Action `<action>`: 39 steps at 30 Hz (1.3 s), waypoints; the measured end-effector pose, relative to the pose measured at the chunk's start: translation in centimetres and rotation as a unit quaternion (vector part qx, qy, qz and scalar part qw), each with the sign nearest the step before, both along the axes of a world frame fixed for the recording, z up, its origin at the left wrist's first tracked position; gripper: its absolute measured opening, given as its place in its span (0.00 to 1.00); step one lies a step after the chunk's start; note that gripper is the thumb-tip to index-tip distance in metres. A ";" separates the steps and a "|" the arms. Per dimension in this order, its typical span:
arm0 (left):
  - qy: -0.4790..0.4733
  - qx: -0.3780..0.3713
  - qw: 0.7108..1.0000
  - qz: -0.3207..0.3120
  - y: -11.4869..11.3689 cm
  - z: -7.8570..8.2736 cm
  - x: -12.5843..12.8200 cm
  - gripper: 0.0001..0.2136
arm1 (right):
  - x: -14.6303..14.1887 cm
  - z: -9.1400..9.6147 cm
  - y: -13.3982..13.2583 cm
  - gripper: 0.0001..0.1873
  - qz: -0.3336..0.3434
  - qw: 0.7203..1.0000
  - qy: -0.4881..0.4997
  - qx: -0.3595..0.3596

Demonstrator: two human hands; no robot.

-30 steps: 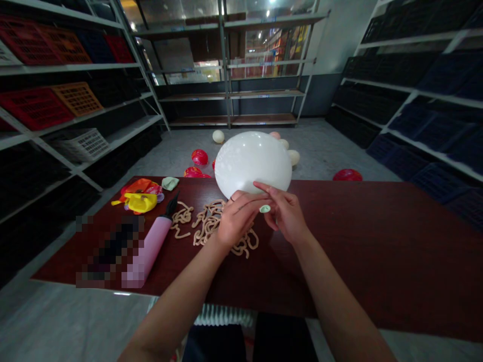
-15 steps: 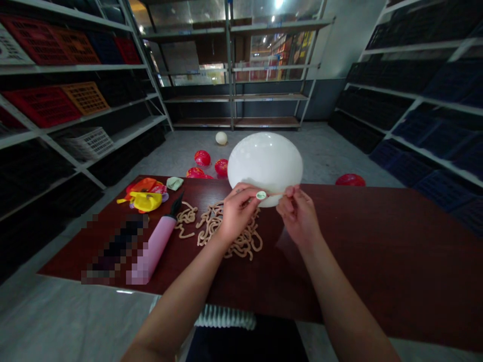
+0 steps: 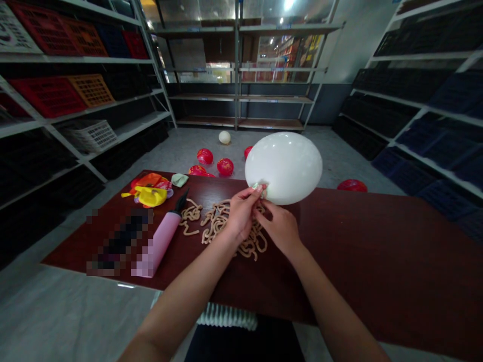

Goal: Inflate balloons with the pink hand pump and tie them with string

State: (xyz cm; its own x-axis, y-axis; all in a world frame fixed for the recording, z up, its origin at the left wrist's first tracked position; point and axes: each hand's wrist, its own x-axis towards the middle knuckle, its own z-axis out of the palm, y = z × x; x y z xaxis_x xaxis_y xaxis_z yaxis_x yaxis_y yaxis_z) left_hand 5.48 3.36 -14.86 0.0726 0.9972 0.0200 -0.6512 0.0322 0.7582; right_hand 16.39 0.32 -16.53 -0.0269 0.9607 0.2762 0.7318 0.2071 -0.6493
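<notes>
A large inflated white balloon [image 3: 285,166] floats over the table's far edge, its neck turned toward me. My left hand [image 3: 241,213] pinches the pale, bunched neck between thumb and fingers. Right beside it, my right hand [image 3: 281,226] has its fingertips closed against the neck and the left fingers; what they grip is hidden. Beneath both hands lies a loose pile of tan, curly strands [image 3: 215,221], with a smaller tangle to its left. A pink hand pump [image 3: 164,239] with a black nozzle rests left of the strands.
Uninflated balloons, yellow [image 3: 151,196], orange and red, lie at the back left of the dark red table [image 3: 358,251], beside a pale green one [image 3: 179,180]. Red balloons [image 3: 225,167] are on the floor beyond. Shelves with crates [image 3: 49,95] line the sides.
My right hand has come left to meet my left hand at the balloon's neck; the thin strand stretched between them is no longer visible. The balloon has shifted right and tilted.
</notes>
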 end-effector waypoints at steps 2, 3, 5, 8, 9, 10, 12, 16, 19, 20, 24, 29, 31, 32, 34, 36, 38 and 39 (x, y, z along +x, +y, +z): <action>-0.017 -0.016 1.000 -0.011 -0.4 0.1 0.3 0.11 | -0.4 -0.2 -0.1 0.22 -0.027 0.998 -0.057 0.008; -0.021 -0.019 1.000 -0.013 -0.5 0.2 0.3 0.11 | -0.5 -0.3 -0.1 0.21 -0.031 0.998 -0.063 0.011; -0.021 -0.016 1.000 -0.015 -0.5 0.3 0.2 0.11 | -0.3 -0.3 0.0 0.18 -0.027 0.999 -0.040 0.014; -0.010 0.002 1.000 -0.002 -0.1 0.1 -0.3 0.10 | 0.6 0.0 0.4 0.15 0.047 0.998 0.046 -0.012; -0.009 0.007 1.000 0.010 0.2 0.0 -0.5 0.10 | 1.0 0.3 0.5 0.15 0.094 0.990 0.093 -0.038; -0.009 0.009 1.000 0.023 0.5 -0.1 -0.7 0.09 | 1.4 0.5 0.5 0.15 0.141 0.976 0.147 -0.072; -0.010 0.012 0.999 0.041 0.9 -0.4 -1.0 0.09 | 2.1 1.1 0.6 0.14 0.204 0.935 0.256 -0.134; 0.022 0.033 0.998 0.057 1.1 -0.7 -0.9 0.09 | 3.2 1.9 0.5 0.13 0.209 0.892 0.370 -0.157; 0.058 0.056 0.994 0.070 0.7 -0.7 -0.6 0.10 | 3.5 1.9 0.4 0.13 0.196 0.878 0.411 -0.149; 0.074 0.065 0.992 0.078 0.6 -0.7 -0.6 0.10 | 3.5 1.8 0.3 0.12 0.193 0.872 0.425 -0.146; 0.107 0.071 0.986 0.104 0.4 -0.8 -0.6 0.09 | 3.7 1.5 0.3 0.12 0.198 0.868 0.435 -0.136; 0.081 0.051 0.989 0.115 0.5 -1.1 -0.5 0.09 | 3.8 1.7 0.6 0.11 0.226 0.920 0.312 -0.070; 0.091 0.056 0.986 0.128 0.5 -1.2 -0.4 0.10 | 3.8 1.9 0.7 0.11 0.232 0.919 0.313 -0.060; 0.099 0.059 0.984 0.136 0.5 -1.3 -0.4 0.10 | 3.8 2.0 0.7 0.12 0.236 0.915 0.322 -0.064; 0.120 0.067 0.979 0.148 0.6 -1.4 -0.4 0.11 | 3.7 2.1 0.6 0.14 0.246 0.903 0.341 -0.082; 0.151 0.077 0.971 0.168 0.7 -1.5 -0.5 0.11 | 3.6 2.2 0.6 0.15 0.232 0.901 0.349 -0.108; 0.201 0.101 0.954 0.199 0.8 -1.4 -0.7 0.11 | 3.3 2.0 0.7 0.13 0.188 0.907 0.354 -0.132; 0.234 0.120 0.941 0.216 0.8 -1.4 -0.8 0.10 | 3.1 1.9 0.8 0.13 0.163 0.907 0.360 -0.142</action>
State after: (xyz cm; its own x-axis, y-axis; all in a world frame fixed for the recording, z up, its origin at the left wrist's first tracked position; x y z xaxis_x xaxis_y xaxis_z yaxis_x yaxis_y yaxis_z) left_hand 4.63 4.19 -16.23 -0.2807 0.9070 0.3139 -0.1587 -0.3664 0.9168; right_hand 19.51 1.14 -14.67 -0.2340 0.9691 0.0780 0.0259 0.0864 -0.9959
